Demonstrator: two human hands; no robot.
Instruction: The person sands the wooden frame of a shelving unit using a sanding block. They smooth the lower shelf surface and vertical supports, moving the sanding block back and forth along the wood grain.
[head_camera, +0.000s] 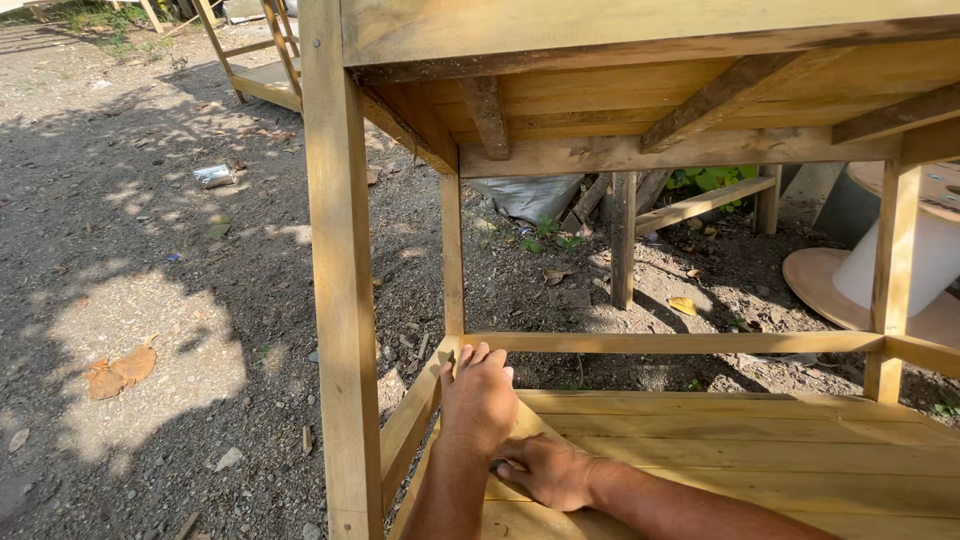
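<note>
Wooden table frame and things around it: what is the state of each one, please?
Wooden table frame: upright, on gravel.
Lower shelf: bare planks, lying flat.
Left hand: flat, pressing the shelf corner.
Right hand: resting on the shelf, fingers curled.
Cable spool: lying on its flange.

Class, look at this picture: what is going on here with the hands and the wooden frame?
A person is reaching into a wooden table frame that stands outdoors on gravel ground. The left hand presses flat on the lower slatted shelf near the side rail. The right hand rests beside it on the shelf, fingers curled; whether it holds anything cannot be told. A wooden cable spool lies behind the frame.
</note>
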